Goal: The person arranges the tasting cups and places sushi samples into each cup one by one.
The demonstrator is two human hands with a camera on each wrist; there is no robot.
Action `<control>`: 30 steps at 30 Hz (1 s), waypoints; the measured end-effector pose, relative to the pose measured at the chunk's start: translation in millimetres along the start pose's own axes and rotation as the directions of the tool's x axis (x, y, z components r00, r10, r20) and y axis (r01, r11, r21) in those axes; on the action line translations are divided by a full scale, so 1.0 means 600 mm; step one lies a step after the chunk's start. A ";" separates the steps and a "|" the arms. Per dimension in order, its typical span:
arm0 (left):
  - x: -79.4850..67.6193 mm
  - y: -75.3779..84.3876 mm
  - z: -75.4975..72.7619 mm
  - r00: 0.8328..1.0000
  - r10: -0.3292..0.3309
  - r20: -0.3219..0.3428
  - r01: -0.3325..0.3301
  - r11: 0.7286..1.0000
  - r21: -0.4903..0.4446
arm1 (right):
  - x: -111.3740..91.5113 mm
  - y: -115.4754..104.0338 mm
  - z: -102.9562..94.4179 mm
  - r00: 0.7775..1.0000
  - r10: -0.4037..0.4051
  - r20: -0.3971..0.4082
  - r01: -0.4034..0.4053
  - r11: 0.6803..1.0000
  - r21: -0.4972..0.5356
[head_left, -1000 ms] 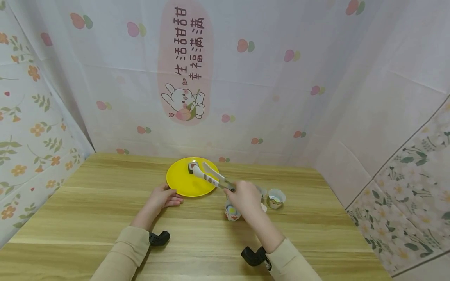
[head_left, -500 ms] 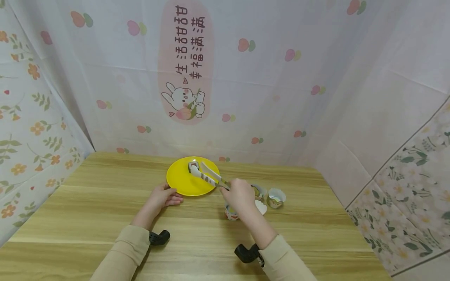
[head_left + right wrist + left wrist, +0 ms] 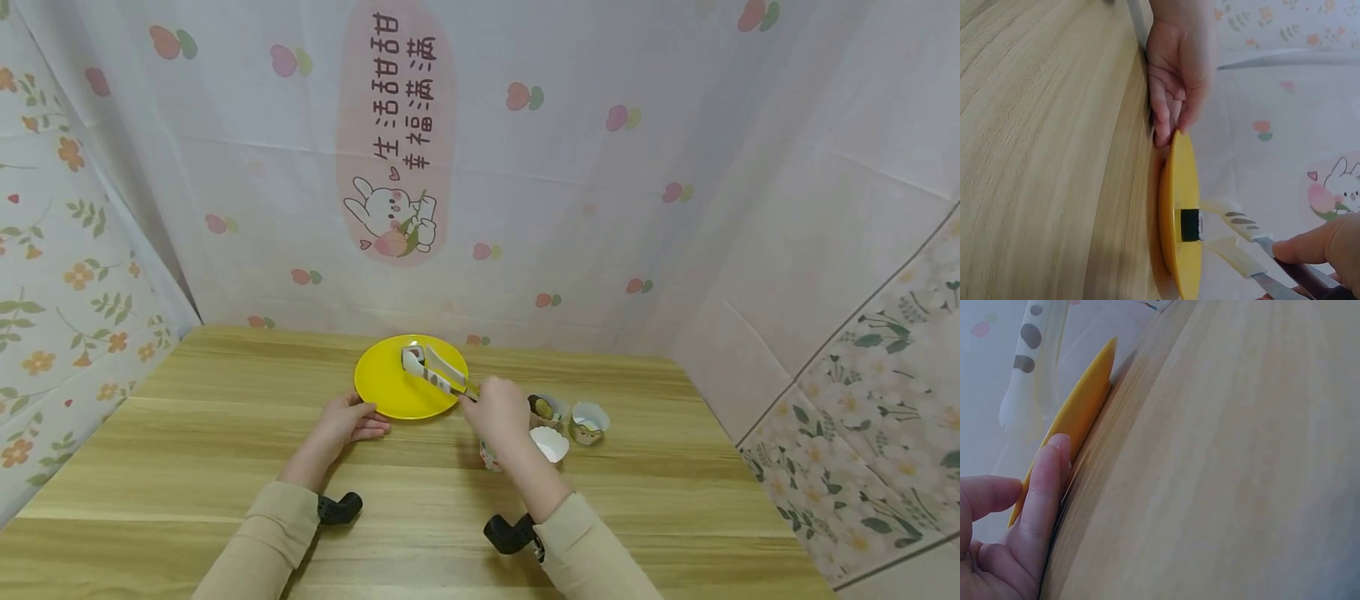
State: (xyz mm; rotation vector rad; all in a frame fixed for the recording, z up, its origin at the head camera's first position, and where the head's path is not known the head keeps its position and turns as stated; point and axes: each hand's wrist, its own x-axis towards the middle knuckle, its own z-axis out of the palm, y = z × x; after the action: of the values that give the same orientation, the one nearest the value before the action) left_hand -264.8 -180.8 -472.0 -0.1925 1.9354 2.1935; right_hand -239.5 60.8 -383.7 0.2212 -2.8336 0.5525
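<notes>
On the yellow plate (image 3: 381, 383) sits a dark-wrapped sushi roll (image 3: 1189, 225) with a white end. My left hand (image 3: 347, 423) pinches the plate's near-left rim, thumb (image 3: 997, 495) above and fingers below. A pair of tongs (image 3: 437, 380) with white, grey-spotted ends is gripped in my right hand (image 3: 501, 421). The tongs' tips are spread apart close by the sushi roll; in the head view one tip overlaps it and the other is to its right.
Right of the plate stand several small paper cups: a patterned one (image 3: 489, 457) partly behind my right hand, a white one (image 3: 552, 443), one holding food pieces (image 3: 545, 408), and another (image 3: 588, 422) farthest right. A printed curtain (image 3: 525, 208) hangs behind the table (image 3: 405, 517).
My right hand has shifted left toward the plate with the tongs, uncovering more of the cups. The left hand, plate and sushi roll stay in place.
</notes>
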 end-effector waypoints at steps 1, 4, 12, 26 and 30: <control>0.000 0.000 0.000 1.000 0.003 0.000 -0.003 1.000 0.002 | 0.001 -0.001 0.002 1.000 0.004 0.001 -0.004 1.000 -0.004; -0.001 0.000 0.000 1.000 0.011 0.002 -0.011 1.000 0.007 | 0.002 -0.005 0.006 1.000 0.018 0.007 -0.018 1.000 -0.001; -0.001 -0.002 0.000 1.000 0.014 0.010 -0.014 1.000 0.005 | 0.008 -0.014 0.012 0.996 0.085 0.034 -0.084 0.996 -0.030; 0.000 -0.003 -0.002 1.000 0.016 0.012 -0.016 1.000 0.003 | 0.014 -0.032 0.021 0.996 0.084 -0.010 -0.085 0.995 -0.046; 0.000 -0.002 -0.002 1.000 0.018 0.014 -0.018 1.000 -0.002 | 0.016 -0.034 0.025 0.997 0.079 -0.013 -0.079 0.995 -0.055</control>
State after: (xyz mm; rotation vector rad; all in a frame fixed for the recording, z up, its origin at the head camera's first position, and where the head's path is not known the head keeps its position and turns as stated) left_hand -264.5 -182.0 -473.5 -0.1601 1.9348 2.2025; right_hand -247.7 35.1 -387.4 0.0962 -2.8531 0.4886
